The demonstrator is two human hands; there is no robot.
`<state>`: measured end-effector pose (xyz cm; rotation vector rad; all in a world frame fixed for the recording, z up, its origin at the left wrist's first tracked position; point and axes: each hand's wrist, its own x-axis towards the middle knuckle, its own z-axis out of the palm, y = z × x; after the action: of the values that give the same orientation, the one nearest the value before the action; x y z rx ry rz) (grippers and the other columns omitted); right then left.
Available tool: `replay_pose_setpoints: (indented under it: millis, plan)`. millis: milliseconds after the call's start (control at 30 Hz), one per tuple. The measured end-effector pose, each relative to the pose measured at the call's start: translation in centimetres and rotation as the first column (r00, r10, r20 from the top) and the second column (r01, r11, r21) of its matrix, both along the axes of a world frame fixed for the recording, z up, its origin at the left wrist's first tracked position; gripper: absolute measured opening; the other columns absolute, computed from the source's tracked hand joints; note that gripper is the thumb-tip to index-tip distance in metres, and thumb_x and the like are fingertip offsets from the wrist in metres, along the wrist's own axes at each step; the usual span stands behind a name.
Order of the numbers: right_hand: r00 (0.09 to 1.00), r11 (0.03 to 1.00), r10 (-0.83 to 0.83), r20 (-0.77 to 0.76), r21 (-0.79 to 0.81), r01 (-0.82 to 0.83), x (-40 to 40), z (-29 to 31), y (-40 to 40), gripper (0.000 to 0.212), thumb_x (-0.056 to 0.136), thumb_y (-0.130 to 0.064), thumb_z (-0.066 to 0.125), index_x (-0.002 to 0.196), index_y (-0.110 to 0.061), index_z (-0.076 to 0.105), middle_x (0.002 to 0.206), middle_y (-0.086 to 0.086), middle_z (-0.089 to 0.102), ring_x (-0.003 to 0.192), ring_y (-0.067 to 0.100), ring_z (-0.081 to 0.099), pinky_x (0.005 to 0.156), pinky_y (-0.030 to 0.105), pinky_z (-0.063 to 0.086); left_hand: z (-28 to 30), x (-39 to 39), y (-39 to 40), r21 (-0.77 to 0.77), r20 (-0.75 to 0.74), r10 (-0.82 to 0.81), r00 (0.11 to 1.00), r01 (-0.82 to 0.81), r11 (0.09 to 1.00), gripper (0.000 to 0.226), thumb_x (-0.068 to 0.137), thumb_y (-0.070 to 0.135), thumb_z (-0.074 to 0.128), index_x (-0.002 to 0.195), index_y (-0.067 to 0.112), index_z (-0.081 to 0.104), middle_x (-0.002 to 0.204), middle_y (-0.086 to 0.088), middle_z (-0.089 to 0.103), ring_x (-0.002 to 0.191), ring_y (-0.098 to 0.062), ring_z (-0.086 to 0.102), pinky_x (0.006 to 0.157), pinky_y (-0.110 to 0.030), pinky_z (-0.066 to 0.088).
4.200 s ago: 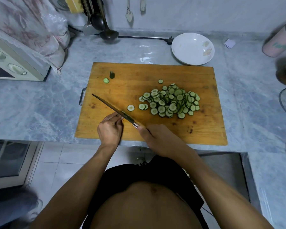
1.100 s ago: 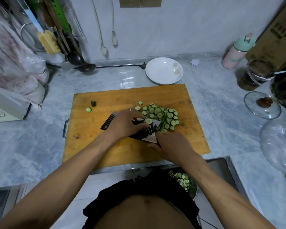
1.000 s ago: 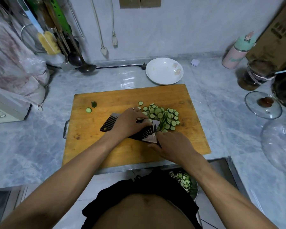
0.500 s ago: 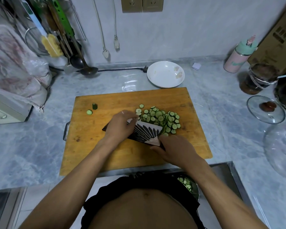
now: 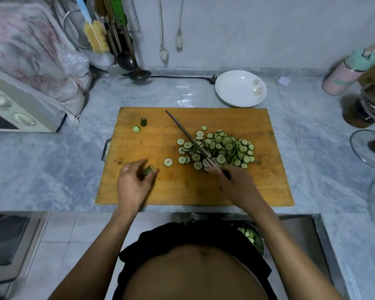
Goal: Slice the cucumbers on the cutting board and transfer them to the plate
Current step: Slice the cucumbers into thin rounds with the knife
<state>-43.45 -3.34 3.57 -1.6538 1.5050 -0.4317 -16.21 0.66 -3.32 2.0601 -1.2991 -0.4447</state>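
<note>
My left hand (image 5: pixel 134 182) was curled around a short cucumber stub (image 5: pixel 148 170), so that only its green skin and pale cut end peeked out between thumb and fingers; the rest was buried in my grip. My right hand (image 5: pixel 234 182) was clenched on the knife (image 5: pixel 188 138), the handle swallowed in my fist, and I saw the blade edge-on, just a thin dark line running up-left across the board, its near part lying over the left side of the slices.

The cutting board (image 5: pixel 156 191) was a flat rectangle of warm orange wood, scuffed and stained, with a small metal handle at its left end. The cucumber slices (image 5: pixel 223 149) lay heaped right of centre, thin overlapping rounds with dark rims and pale wet centres. One loose slice (image 5: pixel 168 162) sat apart between the pile and my left hand. Far up the board were two trimmed ends (image 5: pixel 140 124), one on its side, one upright.

The white plate (image 5: pixel 236 87), glossy and shallow, stood on the grey marbled counter just behind the board, bare of cucumber apart from faint markings I couldn't read. Below the counter's edge, a metal bowl (image 5: pixel 260 241) holding more slices was mostly hidden behind my right arm and my body.
</note>
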Motion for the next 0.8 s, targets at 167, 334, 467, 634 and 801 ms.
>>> replay_pose_setpoints:
  millis: [167,334,467,634,801]
  plan:
    - [0.998,0.998,0.056,0.043,0.034,-0.057,1.5,0.8,-0.5,0.063,0.093,-0.058,0.049,0.081,0.002,0.063,0.065,0.013,0.063,0.055,0.019,0.057,0.055,0.032,0.041,-1.0,0.9,-0.3,-0.007,0.047,-0.067,0.997,0.067,0.998,0.035,0.077,0.029,0.079,0.108,0.015,0.072,0.105,-0.005,0.067,0.101,-0.027,0.059,0.088,-0.03,0.045]
    - [0.995,0.996,0.093,0.039,-0.008,-0.093,2.0,1.4,-1.5,0.061,0.096,-0.054,0.049,0.075,0.003,0.058,0.064,0.018,0.059,0.056,0.029,0.057,0.055,0.035,0.039,0.9,3.2,-3.4,-0.021,-0.033,0.054,0.998,-0.054,0.998,0.037,0.084,0.039,0.072,0.113,0.017,0.071,0.108,-0.003,0.069,0.097,-0.021,0.061,0.082,-0.023,0.044]
    - [0.991,0.993,0.119,0.068,-0.025,-0.118,2.7,2.1,-2.5,0.065,0.096,-0.052,0.049,0.076,0.01,0.056,0.068,0.027,0.057,0.051,0.022,0.05,0.054,0.035,0.036,3.2,5.4,-8.2,0.146,0.05,0.074,0.996,-0.081,0.986,0.03,0.081,0.045,0.071,0.101,0.023,0.069,0.094,-0.001,0.07,0.087,-0.024,0.063,0.072,-0.031,0.05]
    - [0.992,0.993,0.117,0.055,-0.038,-0.115,3.2,2.4,-3.8,0.065,0.097,-0.053,0.048,0.073,0.007,0.056,0.057,0.009,0.051,0.047,0.018,0.045,0.052,0.032,0.034,4.2,6.2,-12.2,0.254,0.038,0.072,0.997,-0.079,0.964,0.02,0.075,0.038,0.074,0.076,0.022,0.062,0.075,-0.001,0.065,0.071,-0.022,0.062,0.059,-0.03,0.05]
    - [0.995,0.995,0.087,0.051,-0.058,-0.084,3.2,2.2,-5.3,0.068,0.095,-0.059,0.046,0.07,0.004,0.053,0.064,0.025,0.057,0.049,0.019,0.047,0.053,0.033,0.036,2.5,5.9,-13.4,0.238,0.064,0.011,0.998,-0.026,0.971,0.026,0.082,0.034,0.071,0.105,0.021,0.069,0.098,-0.005,0.071,0.089,-0.025,0.065,0.077,-0.035,0.055]
